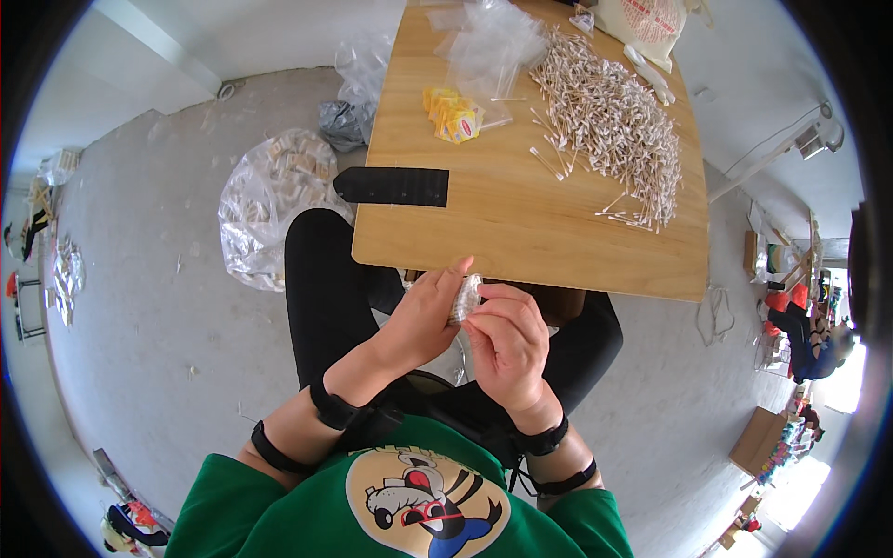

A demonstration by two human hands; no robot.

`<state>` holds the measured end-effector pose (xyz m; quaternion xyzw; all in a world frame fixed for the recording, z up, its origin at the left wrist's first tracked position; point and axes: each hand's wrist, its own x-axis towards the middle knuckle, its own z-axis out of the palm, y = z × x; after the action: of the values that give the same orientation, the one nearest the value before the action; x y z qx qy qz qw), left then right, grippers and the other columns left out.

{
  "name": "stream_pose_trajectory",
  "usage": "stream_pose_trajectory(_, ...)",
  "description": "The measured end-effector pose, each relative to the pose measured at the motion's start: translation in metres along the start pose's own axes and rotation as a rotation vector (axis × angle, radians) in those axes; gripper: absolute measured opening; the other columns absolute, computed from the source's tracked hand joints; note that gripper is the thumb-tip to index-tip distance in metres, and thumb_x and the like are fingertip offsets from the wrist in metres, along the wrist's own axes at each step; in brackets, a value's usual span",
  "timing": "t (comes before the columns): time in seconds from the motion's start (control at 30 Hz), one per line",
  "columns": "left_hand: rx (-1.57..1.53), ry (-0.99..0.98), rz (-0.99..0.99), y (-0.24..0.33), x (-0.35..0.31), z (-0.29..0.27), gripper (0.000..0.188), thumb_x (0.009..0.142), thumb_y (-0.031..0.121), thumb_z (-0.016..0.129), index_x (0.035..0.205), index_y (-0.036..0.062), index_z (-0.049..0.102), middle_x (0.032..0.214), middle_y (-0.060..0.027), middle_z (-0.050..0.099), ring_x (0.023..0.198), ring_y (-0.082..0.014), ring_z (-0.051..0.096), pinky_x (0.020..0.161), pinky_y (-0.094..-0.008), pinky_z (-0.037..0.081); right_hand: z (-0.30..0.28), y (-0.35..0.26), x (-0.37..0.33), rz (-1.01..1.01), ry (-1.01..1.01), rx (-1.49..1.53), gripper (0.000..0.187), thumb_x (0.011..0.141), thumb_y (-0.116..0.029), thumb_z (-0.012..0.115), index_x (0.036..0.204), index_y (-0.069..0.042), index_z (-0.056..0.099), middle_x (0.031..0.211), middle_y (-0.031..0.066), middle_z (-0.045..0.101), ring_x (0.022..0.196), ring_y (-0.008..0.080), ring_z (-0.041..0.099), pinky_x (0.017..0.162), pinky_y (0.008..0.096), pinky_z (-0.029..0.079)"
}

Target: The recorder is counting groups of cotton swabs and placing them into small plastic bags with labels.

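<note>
In front of the table's near edge, my left hand (421, 318) is closed round a bundle of cotton swabs (467, 299), its white tips packed side by side. My right hand (511, 342) pinches at the bundle's right side with thumb and fingertips. Whether a single swab is between those fingertips is too small to tell. A big loose heap of cotton swabs (609, 126) covers the right part of the wooden table (521, 237). Yellow printed cards (453, 115) lie in a small overlapping pile to the left of the heap.
Flat see-through plastic bags (488, 46) lie at the table's far side. A black strap (395, 187) sticks out over the left edge. On the floor stands a see-through sack (279, 200) of packed bundles, near my left leg. A cloth bag (646, 26) sits at the far right corner.
</note>
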<state>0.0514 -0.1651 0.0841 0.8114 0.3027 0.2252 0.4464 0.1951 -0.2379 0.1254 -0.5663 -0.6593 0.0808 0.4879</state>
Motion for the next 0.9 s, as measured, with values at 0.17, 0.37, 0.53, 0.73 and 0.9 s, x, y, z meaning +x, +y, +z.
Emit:
stream_pose_trajectory(0.17,0.019,0.046,-0.02,-0.006,0.0,0.004,0.074,0.08,-0.004,0.068,0.147,-0.0015,0.036,0.126,-0.0238,0.058,0.117,-0.0421,0.056,0.099,-0.0449,0.046,0.005,0.002,0.006,-0.026,-0.004,-0.042,0.018,0.073,0.006,0.077,0.084,-0.002,0.064,0.09,0.0108,0.064,0.091,0.0305,0.068,0.074,0.0371,0.056)
stream_pose_trajectory(0.37,-0.121,-0.047,-0.083,0.006,0.005,-0.007,0.069,0.081,-0.005,0.066,0.144,-0.001,0.039,0.126,-0.0244,0.058,0.118,-0.0423,0.056,0.099,-0.0443,0.046,-0.009,0.004,0.019,0.046,-0.006,-0.031,0.016,0.076,0.003,0.076,0.083,-0.002,0.063,0.09,0.0103,0.063,0.092,0.0313,0.067,0.076,0.0371,0.054)
stream_pose_trajectory(0.53,-0.531,-0.289,-0.176,0.024,0.012,-0.032,0.054,0.088,0.0,0.064,0.14,0.0028,0.047,0.121,-0.0164,0.061,0.112,-0.0309,0.06,0.096,-0.0381,0.047,-0.035,0.017,0.039,0.16,-0.262,0.223,0.019,0.075,0.002,0.079,0.089,-0.003,0.068,0.104,0.0114,0.063,0.117,0.0339,0.061,0.084,0.0377,0.054)
stream_pose_trajectory(0.73,-0.826,-0.615,-0.359,0.014,0.008,-0.04,0.047,0.096,0.009,0.064,0.141,0.0098,0.05,0.104,-0.0002,0.058,0.099,-0.0109,0.053,0.091,-0.0289,0.044,-0.051,0.029,0.052,0.316,-0.471,0.398,0.015,0.077,0.004,0.079,0.085,-0.003,0.068,0.106,0.0081,0.062,0.12,0.0315,0.06,0.088,0.0377,0.052)
stream_pose_trajectory(0.9,-0.987,-0.534,-0.48,0.015,0.003,-0.042,0.042,0.097,0.01,0.065,0.137,0.0094,0.053,0.102,0.0026,0.058,0.095,-0.0098,0.054,0.092,-0.0283,0.045,-0.055,0.022,0.066,0.294,-0.371,0.431,0.018,0.074,0.007,0.078,0.087,-0.003,0.069,0.101,0.0067,0.061,0.114,0.0299,0.062,0.087,0.0361,0.052)
